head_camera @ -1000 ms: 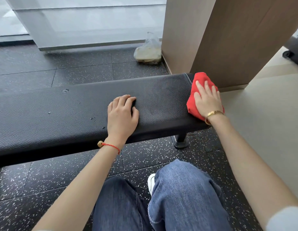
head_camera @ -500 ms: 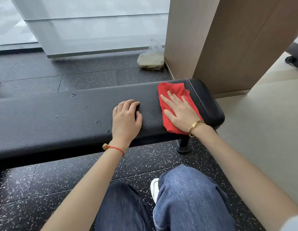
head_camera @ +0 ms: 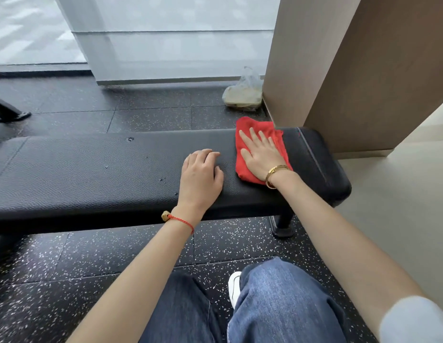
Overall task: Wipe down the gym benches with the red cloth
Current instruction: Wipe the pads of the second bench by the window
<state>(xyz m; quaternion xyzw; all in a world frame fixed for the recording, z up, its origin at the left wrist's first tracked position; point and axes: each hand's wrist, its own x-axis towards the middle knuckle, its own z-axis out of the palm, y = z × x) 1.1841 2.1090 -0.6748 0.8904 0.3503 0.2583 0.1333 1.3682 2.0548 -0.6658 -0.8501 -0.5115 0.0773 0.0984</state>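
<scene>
A long black padded gym bench (head_camera: 91, 174) runs across the view from the left edge to the right of centre. The red cloth (head_camera: 242, 134) lies flat on the bench top near its right end, reaching the far edge. My right hand (head_camera: 261, 154) presses flat on the cloth with fingers spread, a gold bracelet on the wrist. My left hand (head_camera: 200, 177) rests palm down on the bare bench pad just left of the cloth, fingers slightly curled, holding nothing. Several small nicks mark the pad's surface.
A wooden pillar (head_camera: 351, 70) stands right behind the bench's right end. A plastic bag (head_camera: 244, 92) lies on the speckled black floor by the pillar. A black frame foot (head_camera: 10, 112) shows at far left. My knees in jeans (head_camera: 277, 305) are below. The bench leg (head_camera: 283, 224) is under the right end.
My right hand has slid the red cloth from the bench's right end toward the left and then farther across the pad toward the far edge. My left hand has stayed in place.
</scene>
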